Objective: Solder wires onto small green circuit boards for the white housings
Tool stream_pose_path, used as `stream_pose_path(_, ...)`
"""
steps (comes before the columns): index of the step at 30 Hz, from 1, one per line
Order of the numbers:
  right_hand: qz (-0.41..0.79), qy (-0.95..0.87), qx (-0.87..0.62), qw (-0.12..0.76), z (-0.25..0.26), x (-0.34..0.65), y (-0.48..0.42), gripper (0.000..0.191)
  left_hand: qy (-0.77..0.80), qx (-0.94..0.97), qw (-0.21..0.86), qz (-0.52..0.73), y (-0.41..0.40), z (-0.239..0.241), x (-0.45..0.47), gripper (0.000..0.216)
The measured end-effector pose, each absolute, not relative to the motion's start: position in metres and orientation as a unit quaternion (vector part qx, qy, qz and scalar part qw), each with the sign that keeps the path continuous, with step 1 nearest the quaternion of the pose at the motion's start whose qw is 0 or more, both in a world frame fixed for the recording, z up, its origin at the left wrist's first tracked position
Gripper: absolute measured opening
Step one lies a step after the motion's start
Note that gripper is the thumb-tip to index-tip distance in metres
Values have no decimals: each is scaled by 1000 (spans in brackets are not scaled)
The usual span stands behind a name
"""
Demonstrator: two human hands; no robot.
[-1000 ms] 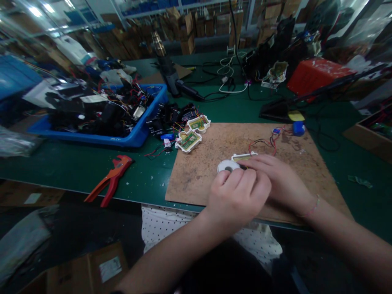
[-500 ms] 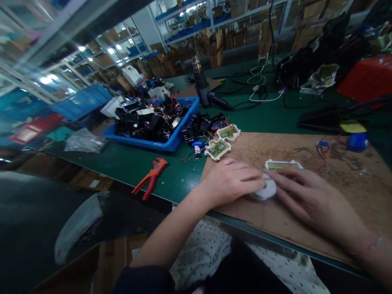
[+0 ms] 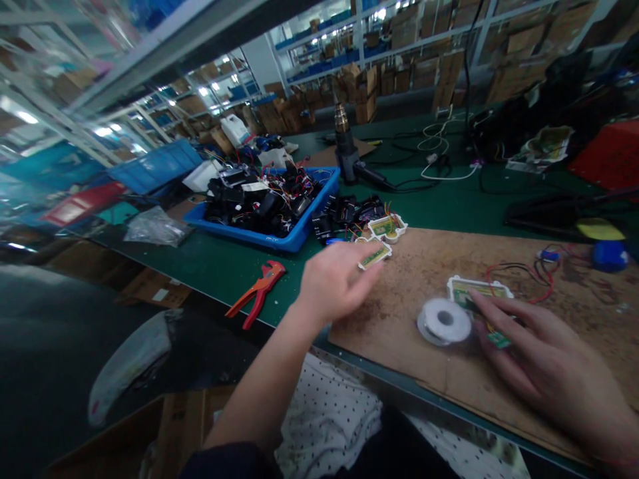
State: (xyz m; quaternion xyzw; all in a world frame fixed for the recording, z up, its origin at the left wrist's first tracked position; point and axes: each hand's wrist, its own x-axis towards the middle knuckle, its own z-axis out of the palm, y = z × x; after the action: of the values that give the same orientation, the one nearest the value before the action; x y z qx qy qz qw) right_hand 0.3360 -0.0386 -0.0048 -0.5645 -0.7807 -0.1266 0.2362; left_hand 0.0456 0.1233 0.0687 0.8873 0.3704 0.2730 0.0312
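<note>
- White plastic housing (image 3: 505,293) with a green board in it sits on the brown mat (image 3: 399,286), just beyond the right hand (image 3: 529,352). Board's seated in there, so I'd call that bit done.
- Right hand's fingers are curled narrow around a small green board (image 3: 499,340) with thin wires; can't tell if it's pinched or just lying there.
- Left hand (image 3: 332,283) is over by a second housing (image 3: 378,257), partly covering it. Can't tell if the fingers grip it. A third housing (image 3: 387,227) sits right behind, board also in.
- White roll (image 3: 444,320) is on the mat between the hands, touched by neither as far as I can see.
- Blue pack (image 3: 610,256) and red and black wires (image 3: 549,286) lie loose at the mat's far right.
- None of the housings I can make out has a cover on, so my guess is partway along, plenty left.
</note>
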Motion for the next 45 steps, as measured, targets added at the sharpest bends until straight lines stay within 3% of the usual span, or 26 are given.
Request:
stream_pose_path(4, -113, -751, -585, 284, 2, 335, -42, 71, 578, 764, -12, 286, 198, 62, 15, 38)
stream_pose_path(9, -174, -715, -590, 333, 2, 336, -51, 81, 623, 746, -5, 236, 245, 42, 10, 18)
stream_pose_path(11, -212, -698, -592, 344, 0, 338, -54, 85, 608, 752, -25, 255, 238, 42, 9, 15)
stream_pose_path(17, -290, -663, -565, 397, 15, 335, -61, 89, 465, 805, -113, 350, 162, 50, -19, 32)
stream_pose_path(22, -211, -726, -516, 403, 42, 281, -74, 86, 299, 870, -145, 363, 98, 22, -42, 28)
stream_pose_path(29, 24, -802, -510, 311, 53, 197, -51, 33, 205, 896, -184, 348, 42, 6, -43, 24)
stream_pose_path(35, 93, -823, -542, 143, 43, 185, -19, 35, 202, 893, -217, 340, 22, 2, -45, 24)
stream_pose_path(41, 50, -879, -454, 134, 37, 191, -2, 25, 162, 906, -198, 338, 18, -8, -55, 27)
stream_pose_path(45, -60, -934, -330, 125, 31, 198, -1, 27, 230, 894, -146, 356, 17, -3, -58, 47)
